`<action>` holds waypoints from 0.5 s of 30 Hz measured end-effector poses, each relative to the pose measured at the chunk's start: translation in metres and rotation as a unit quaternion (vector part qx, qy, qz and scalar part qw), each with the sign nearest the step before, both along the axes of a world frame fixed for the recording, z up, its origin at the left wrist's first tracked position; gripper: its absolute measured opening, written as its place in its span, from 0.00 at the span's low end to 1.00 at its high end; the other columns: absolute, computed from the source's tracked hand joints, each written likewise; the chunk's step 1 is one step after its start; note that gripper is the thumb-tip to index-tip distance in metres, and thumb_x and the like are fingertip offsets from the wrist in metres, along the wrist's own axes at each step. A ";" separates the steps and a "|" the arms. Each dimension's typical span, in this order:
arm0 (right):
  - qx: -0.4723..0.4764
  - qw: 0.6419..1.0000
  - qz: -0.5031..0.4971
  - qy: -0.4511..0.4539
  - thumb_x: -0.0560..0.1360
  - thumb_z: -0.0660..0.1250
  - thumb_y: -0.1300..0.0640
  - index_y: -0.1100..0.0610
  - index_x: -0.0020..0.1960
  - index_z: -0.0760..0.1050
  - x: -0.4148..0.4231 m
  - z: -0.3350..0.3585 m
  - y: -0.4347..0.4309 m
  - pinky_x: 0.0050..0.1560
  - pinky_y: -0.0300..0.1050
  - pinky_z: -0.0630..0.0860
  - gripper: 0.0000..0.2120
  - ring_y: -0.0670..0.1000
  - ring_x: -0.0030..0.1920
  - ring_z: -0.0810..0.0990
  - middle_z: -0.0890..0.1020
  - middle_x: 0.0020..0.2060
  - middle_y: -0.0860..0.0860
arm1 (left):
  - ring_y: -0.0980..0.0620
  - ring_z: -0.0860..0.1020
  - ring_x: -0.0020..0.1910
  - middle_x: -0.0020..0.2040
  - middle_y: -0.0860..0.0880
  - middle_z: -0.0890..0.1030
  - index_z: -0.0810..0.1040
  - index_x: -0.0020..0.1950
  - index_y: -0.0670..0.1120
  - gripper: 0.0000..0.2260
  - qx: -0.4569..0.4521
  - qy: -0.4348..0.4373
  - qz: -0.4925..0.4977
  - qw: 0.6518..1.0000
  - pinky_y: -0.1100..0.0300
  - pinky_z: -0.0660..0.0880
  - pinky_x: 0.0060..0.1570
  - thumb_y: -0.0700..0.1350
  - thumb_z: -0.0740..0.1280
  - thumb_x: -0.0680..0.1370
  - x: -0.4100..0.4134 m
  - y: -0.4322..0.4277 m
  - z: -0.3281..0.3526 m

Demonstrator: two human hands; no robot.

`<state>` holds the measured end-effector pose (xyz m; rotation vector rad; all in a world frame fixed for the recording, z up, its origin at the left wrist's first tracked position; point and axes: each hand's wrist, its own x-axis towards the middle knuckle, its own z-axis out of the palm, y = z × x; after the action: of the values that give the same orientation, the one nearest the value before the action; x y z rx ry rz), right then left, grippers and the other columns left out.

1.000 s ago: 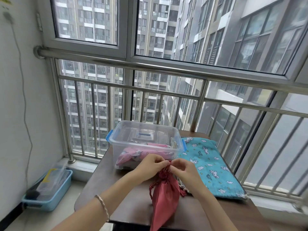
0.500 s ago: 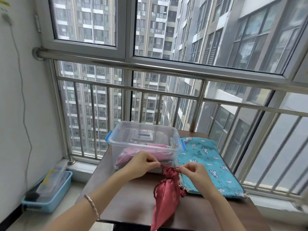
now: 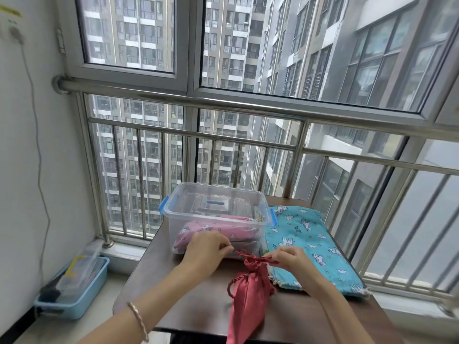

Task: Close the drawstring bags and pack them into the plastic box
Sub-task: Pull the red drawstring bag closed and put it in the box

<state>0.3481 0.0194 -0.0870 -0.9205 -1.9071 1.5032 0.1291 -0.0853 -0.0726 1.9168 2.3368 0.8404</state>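
Soft daylight through window (image 3: 248, 45); edges distorted.

Dark brown tabletop (image 3: 188, 309) stands against a stainless-steel railing (image 3: 223, 103) of horizontal rails and vertical bars; behind the railing, a grey-framed window (image 3: 188, 45) shows high-rise blocks (image 3: 236, 33); on the white wall (image 3: 19, 194) at left, a plug (image 3: 16, 34) feeds a thin cable (image 3: 37, 145) hanging downward; a light-blue tray (image 3: 74, 310) on the floor beside the wall holds clear plastic pieces, a yellow part and a dark item.
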 end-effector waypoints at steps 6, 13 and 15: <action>-0.063 0.997 0.032 -0.016 0.72 0.66 0.54 0.62 0.41 0.73 -0.020 0.006 0.006 0.48 0.49 0.81 0.10 0.57 0.41 0.83 0.84 0.44 0.64 | 0.51 0.84 0.33 0.39 0.48 0.85 0.82 0.45 0.43 0.08 -0.023 -0.336 -0.017 0.941 0.54 0.80 0.41 0.44 0.64 0.79 0.025 0.003 0.003; -0.028 0.981 0.043 -0.189 0.71 0.68 0.39 0.63 0.46 0.79 -0.027 0.008 0.003 0.43 0.45 0.77 0.25 0.49 0.32 0.78 0.81 0.40 0.57 | 0.40 0.84 0.43 0.46 0.36 0.82 0.78 0.47 0.39 0.06 -0.026 -0.489 -0.054 0.870 0.48 0.81 0.46 0.40 0.63 0.80 0.029 0.013 0.005; -0.025 0.978 0.052 -0.200 0.67 0.70 0.34 0.60 0.46 0.79 -0.029 0.008 0.002 0.44 0.43 0.76 0.28 0.49 0.32 0.77 0.76 0.37 0.59 | 0.41 0.84 0.44 0.47 0.35 0.82 0.78 0.46 0.40 0.06 -0.014 -0.475 -0.066 0.877 0.51 0.82 0.44 0.39 0.63 0.80 0.029 0.014 0.006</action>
<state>0.3191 0.0209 -0.0795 -1.2400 -2.2372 1.5163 0.1584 -0.0711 -0.0662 1.1672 1.5717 1.3130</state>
